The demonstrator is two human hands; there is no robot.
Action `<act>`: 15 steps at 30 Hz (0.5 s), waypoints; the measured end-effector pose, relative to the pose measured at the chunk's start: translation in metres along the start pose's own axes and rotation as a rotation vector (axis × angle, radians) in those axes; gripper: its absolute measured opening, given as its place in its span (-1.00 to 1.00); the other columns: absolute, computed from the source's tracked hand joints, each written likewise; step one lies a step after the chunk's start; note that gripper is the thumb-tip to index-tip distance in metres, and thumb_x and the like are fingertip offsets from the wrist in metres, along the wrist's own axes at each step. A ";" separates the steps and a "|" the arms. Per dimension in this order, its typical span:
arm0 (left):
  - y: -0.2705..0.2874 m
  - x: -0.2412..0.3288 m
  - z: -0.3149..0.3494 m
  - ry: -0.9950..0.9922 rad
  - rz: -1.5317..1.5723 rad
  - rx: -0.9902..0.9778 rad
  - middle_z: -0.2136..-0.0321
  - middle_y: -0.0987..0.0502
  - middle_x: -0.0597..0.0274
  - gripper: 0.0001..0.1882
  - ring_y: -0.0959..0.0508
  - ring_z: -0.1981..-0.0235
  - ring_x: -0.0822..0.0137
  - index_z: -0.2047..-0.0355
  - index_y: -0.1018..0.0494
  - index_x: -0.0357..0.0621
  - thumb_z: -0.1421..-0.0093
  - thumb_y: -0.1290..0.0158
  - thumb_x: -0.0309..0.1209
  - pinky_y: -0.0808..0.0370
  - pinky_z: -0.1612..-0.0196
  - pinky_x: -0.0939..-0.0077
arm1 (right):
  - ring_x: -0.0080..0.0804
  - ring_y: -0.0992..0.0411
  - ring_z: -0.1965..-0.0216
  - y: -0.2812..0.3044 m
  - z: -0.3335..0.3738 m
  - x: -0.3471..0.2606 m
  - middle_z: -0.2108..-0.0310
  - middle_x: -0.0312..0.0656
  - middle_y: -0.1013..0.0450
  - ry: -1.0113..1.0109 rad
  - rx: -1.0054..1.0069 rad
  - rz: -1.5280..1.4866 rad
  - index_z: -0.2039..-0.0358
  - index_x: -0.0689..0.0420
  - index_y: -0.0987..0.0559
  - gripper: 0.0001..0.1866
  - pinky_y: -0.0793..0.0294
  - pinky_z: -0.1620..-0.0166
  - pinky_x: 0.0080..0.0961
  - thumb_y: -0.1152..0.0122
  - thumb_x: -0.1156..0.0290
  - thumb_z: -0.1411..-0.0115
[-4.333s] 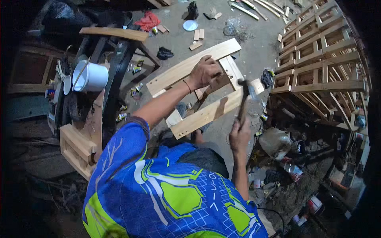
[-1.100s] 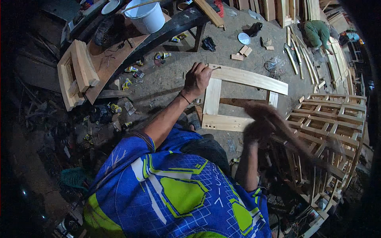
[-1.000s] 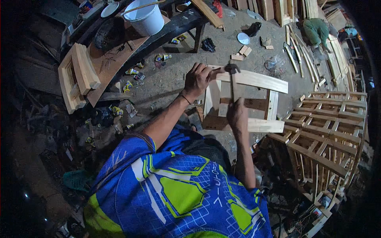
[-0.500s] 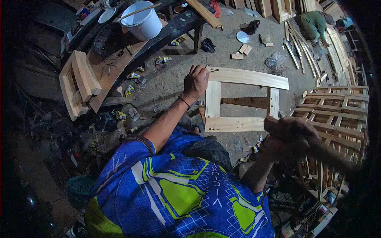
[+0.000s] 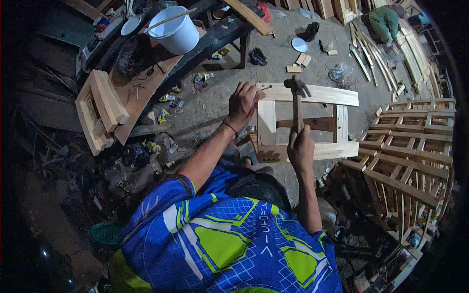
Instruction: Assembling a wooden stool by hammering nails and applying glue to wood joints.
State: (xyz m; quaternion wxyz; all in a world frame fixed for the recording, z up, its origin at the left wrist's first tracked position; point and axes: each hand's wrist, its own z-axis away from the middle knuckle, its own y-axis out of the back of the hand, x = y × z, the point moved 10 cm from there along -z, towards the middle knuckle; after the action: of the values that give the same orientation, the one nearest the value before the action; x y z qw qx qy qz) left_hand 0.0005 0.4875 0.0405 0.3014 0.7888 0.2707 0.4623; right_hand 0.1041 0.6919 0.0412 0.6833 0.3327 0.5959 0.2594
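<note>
My right hand [image 5: 301, 150] is closed round the wooden handle of a claw hammer [image 5: 297, 105], whose metal head is raised over the far rail of a pale wooden frame [image 5: 327, 94]. At the frame's far left corner my left hand [image 5: 242, 105] is closed, with a thin nail [image 5: 266, 88] sticking out from its fingertips above the wood. The nail's far end looks like a small dark head; its point is hidden by the fingers. Two rails and two cross pieces make up the frame, with an open middle.
On a low dark bench at the left are a white bucket [image 5: 176, 36] with a stick across it and a joined wooden piece [image 5: 100, 105]. Slatted wooden frames [image 5: 410, 146] are stacked at right. Timber lengths [image 5: 376, 58] lie near a crouching person in green [image 5: 384, 22].
My right hand has swung the hammer from the lower right, where it was blurred, to the left and forward over the frame. My left hand stays at the corner with the nail.
</note>
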 end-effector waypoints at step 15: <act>-0.001 0.000 -0.001 0.000 -0.068 0.074 0.37 -0.43 0.09 -0.90 -0.46 0.21 0.03 0.43 -0.42 -0.19 -0.10 -0.12 -0.47 -0.50 0.24 0.16 | 0.00 -0.47 0.29 0.072 -0.003 -0.055 0.39 -0.01 -0.49 0.236 0.256 -0.314 0.23 0.16 -0.40 -0.72 -0.45 0.35 -0.11 -0.15 0.21 -0.24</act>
State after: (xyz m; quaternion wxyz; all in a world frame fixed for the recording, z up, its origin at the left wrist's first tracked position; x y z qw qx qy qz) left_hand -0.0012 0.4884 0.0397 0.2877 0.7897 0.3143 0.4413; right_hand 0.0956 0.6974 0.1308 0.5932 0.2873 0.7441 0.1094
